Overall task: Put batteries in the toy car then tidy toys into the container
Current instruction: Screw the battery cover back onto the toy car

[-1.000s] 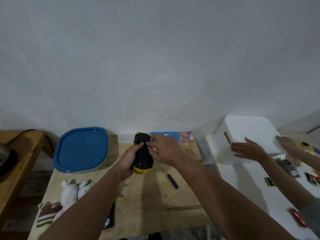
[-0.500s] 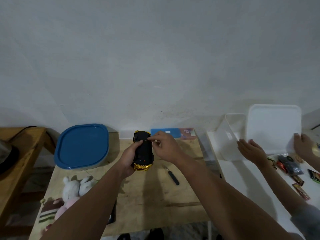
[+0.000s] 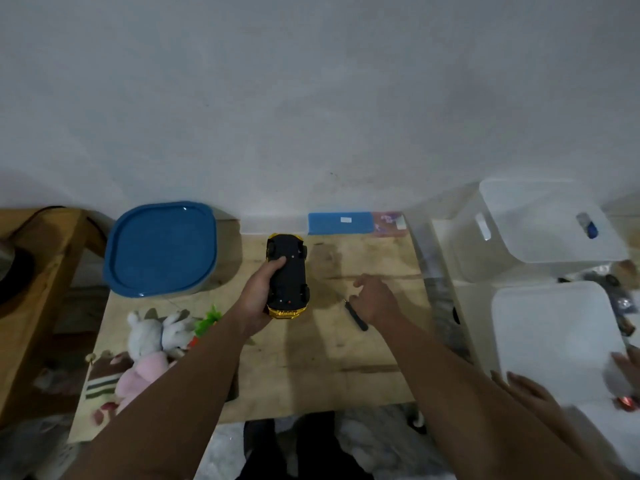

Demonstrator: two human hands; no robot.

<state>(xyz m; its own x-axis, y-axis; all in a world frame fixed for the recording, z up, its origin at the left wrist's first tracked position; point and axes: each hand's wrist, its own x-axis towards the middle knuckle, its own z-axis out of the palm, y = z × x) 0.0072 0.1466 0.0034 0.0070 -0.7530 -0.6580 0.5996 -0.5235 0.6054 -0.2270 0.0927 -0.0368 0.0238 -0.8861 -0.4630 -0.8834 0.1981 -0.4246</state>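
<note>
My left hand [image 3: 258,296] grips the yellow toy car [image 3: 288,274], held upside down over the wooden table [image 3: 311,362] so its black underside and wheels face up. My right hand [image 3: 375,301] is off the car, fingers apart, hovering just above a small black screwdriver [image 3: 356,317] that lies on the table. A container with a blue lid [image 3: 161,249] stands at the back left. Plush toys, a white rabbit [image 3: 157,336] among them, lie at the table's front left.
A blue flat box [image 3: 341,223] leans against the wall behind the car. On the white table to the right stand a clear plastic bin [image 3: 540,230] and a white lid [image 3: 554,341]; another person's hand [image 3: 533,400] reaches there among small items. A wooden bench [image 3: 38,271] is at left.
My right hand left the car's underside and dropped to the right, down over the screwdriver. The other person opened the white bin and moved its lid toward the front.
</note>
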